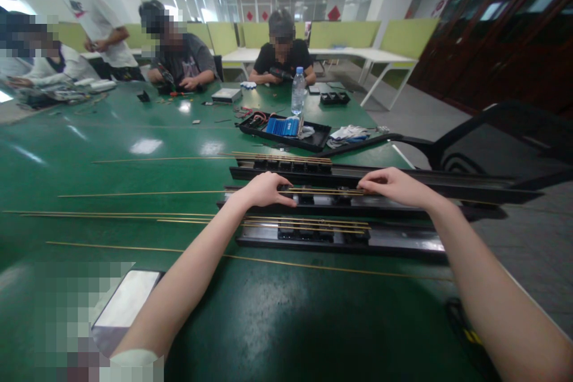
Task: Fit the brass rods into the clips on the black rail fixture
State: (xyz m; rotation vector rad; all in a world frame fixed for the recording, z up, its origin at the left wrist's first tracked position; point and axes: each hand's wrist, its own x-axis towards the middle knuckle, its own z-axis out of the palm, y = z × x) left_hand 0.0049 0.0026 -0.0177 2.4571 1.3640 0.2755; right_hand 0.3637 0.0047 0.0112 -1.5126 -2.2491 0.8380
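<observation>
Three long black power-strip housings lie side by side on the green table (111,173). My left hand (265,189) rests palm down on the middle housing (403,208), fingers curled onto thin brass rods (326,191) laid along its sockets. My right hand (394,185) presses the same rods further right, fingers bent down on them. The near housing (394,239) carries more brass rods (308,225). The far housing (447,180) lies just beyond my fingers.
Loose brass rods (134,194) stretch left across the table. A black tray (313,142) with blue parts, a water bottle (298,91) and white gloves (349,133) sit beyond. A phone (128,298) lies near left. Several people work at the far side. A black chair (501,137) stands right.
</observation>
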